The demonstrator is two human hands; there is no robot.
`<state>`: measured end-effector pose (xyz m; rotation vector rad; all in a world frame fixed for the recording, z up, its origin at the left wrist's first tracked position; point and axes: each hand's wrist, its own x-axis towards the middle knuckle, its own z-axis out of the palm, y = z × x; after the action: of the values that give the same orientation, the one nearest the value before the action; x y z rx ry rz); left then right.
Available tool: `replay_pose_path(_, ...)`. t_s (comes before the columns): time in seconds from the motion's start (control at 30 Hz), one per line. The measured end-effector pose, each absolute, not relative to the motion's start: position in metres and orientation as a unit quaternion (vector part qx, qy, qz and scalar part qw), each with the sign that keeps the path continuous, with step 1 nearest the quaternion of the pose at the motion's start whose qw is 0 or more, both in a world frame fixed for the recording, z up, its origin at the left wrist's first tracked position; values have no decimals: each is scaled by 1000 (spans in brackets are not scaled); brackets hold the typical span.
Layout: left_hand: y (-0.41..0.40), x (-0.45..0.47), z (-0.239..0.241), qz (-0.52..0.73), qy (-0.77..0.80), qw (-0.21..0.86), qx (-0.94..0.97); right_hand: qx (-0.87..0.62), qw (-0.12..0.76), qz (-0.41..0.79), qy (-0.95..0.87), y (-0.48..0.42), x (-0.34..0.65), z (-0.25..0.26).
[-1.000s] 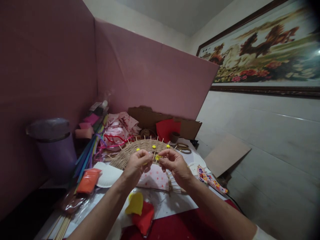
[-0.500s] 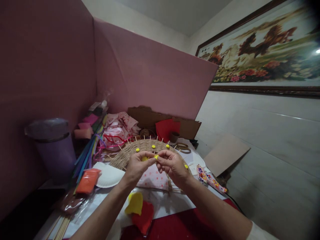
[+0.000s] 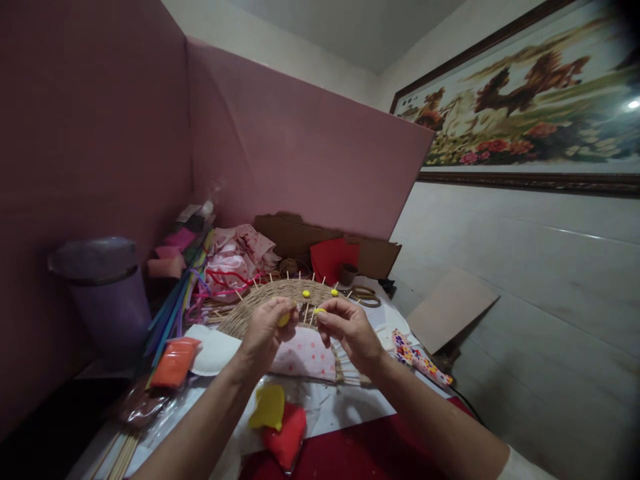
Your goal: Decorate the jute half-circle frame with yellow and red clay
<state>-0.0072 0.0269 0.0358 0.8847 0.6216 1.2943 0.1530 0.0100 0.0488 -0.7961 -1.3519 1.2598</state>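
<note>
Right hand (image 3: pixel 350 328) pinched a yellow bead (image 3: pixel 319 311) at a stick tip; left hand (image 3: pixel 264 329), at nine o'clock, gripped clay (image 3: pixel 284 320).

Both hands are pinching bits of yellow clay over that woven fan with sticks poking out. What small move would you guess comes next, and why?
Probably the right hand lowers its small yellow clay bead onto a bare wooden stick tip of the round woven straw piece. Some tips along the rim already carry yellow beads, while others are bare. The left hand pinches a yellow clay lump close by.
</note>
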Motion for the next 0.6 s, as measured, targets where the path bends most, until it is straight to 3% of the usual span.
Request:
replay_pose_path(0.13, 32, -16, 37, 581, 275, 678, 356, -311, 521, 591, -531, 11, 159, 47)
replay_pose_path(0.6, 29, -10, 32, 549, 289, 684, 384, -318, 527, 599, -513, 13, 152, 48)
